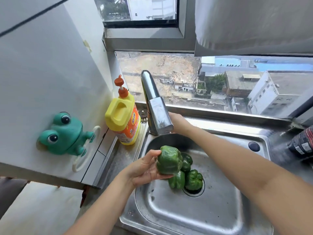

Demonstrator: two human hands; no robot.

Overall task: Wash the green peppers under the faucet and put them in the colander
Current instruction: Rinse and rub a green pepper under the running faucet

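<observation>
My left hand (144,168) holds a green pepper (169,159) above the steel sink (220,209), a little in front of the faucet (155,106). Three more green peppers lie in the basin by the drain: one (187,161) partly hidden behind the held one, one (177,181) below it, and one (194,179) over the drain. My right hand (177,122) reaches behind the faucet body, and its fingers are hidden there. No colander is in view.
A yellow dish soap bottle (124,119) with an orange pump stands left of the faucet. A green frog holder (64,133) is stuck on the left wall. A dark packet (303,143) lies at the sink's right edge. A window runs behind the sink.
</observation>
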